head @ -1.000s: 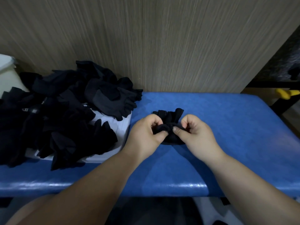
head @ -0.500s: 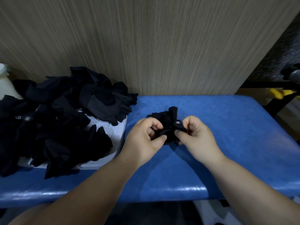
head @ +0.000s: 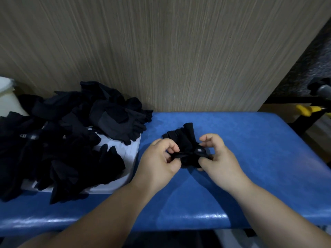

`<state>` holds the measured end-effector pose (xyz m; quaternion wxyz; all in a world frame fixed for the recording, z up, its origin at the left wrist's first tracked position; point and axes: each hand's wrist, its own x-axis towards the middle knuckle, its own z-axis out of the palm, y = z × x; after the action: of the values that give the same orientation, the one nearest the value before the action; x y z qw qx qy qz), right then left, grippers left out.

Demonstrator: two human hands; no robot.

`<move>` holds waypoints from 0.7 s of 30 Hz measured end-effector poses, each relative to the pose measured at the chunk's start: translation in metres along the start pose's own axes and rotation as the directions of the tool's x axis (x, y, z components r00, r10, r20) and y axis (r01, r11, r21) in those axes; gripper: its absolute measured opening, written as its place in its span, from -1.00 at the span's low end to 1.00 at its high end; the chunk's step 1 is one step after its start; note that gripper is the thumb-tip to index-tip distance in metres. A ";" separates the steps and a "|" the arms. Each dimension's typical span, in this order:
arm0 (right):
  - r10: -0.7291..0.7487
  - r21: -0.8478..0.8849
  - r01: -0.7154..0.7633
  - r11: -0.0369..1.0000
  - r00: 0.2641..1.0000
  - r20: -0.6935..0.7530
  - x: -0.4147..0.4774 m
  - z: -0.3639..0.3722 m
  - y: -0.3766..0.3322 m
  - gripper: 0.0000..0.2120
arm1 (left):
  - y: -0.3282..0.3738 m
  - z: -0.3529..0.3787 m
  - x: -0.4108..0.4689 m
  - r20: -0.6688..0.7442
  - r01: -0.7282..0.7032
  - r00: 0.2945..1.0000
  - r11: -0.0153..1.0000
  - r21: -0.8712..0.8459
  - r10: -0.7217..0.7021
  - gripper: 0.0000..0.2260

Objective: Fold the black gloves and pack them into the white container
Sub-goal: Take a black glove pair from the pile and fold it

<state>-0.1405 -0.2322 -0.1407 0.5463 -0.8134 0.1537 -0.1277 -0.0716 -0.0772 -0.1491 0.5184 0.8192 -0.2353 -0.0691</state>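
Observation:
A bunched pair of black gloves (head: pixel 186 140) lies on the blue bench (head: pixel 250 158), its fingers pointing away from me. My left hand (head: pixel 159 161) pinches the gloves' near edge from the left. My right hand (head: pixel 216 158) pinches the same edge from the right, and the cuff is stretched between the two. To the left sits the white container (head: pixel 132 158), low and flat, with a heap of loose black gloves (head: pixel 68 136) piled over it and spilling past its rim.
A wood-grain wall panel (head: pixel 161 51) stands right behind the bench. A pale tub (head: pixel 7 97) shows at the far left. A dark frame with a yellow-handled tool (head: pixel 304 110) stands off the bench's right end.
My hands have drawn slightly apart and stretched the glove cuff between them. The glove bundle has turned, so its fingers stick up further behind my hands.

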 end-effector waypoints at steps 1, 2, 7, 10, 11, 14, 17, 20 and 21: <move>-0.005 0.005 0.005 1.000 1.000 0.013 -0.001 0.000 -0.001 -0.53 | -0.001 0.000 0.000 0.011 0.000 1.000 1.000 -0.021 0.000 -0.76; -0.010 0.021 0.009 1.000 1.000 0.016 -0.001 -0.001 0.000 -0.52 | 0.000 -0.001 0.000 0.027 0.010 1.000 0.999 -0.050 -0.009 -0.78; 0.066 0.284 -0.053 0.957 0.997 -0.034 0.003 0.001 0.003 -0.45 | 0.007 -0.008 0.002 0.032 0.215 0.976 0.950 -0.226 -0.214 -0.70; 0.094 0.535 -0.108 0.838 0.994 0.053 0.004 -0.001 -0.001 -0.48 | 0.014 -0.012 0.000 0.133 0.343 0.934 0.936 -0.083 -0.330 -0.53; 0.076 0.575 -0.111 0.811 0.993 0.085 0.003 -0.002 -0.002 -0.49 | 0.015 -0.012 0.001 0.181 0.383 0.914 0.920 -0.083 -0.364 -0.51; 0.002 0.554 -0.095 0.827 0.986 0.165 -0.001 0.000 0.000 -0.49 | 0.015 -0.012 0.005 0.343 0.526 0.835 0.808 -0.267 -0.430 -0.49; -0.128 0.285 0.065 0.956 0.970 0.207 -0.006 0.001 0.004 -0.50 | 0.011 -0.013 0.010 0.342 0.544 0.839 0.685 -0.484 -0.423 -0.64; -0.152 0.194 0.098 0.976 0.946 0.288 -0.008 -0.001 0.004 -0.54 | 0.006 -0.013 0.013 0.277 0.503 0.860 0.623 -0.599 -0.429 -0.79; -0.130 0.235 0.062 0.970 0.949 0.287 -0.008 -0.001 0.002 -0.61 | 0.005 -0.013 0.013 0.268 0.498 0.862 0.617 -0.609 -0.431 -0.80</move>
<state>-0.1483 -0.2304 -0.1427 0.6440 -0.7635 0.0138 -0.0457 -0.0573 -0.0747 -0.1374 0.7256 0.6103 0.0003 -0.3179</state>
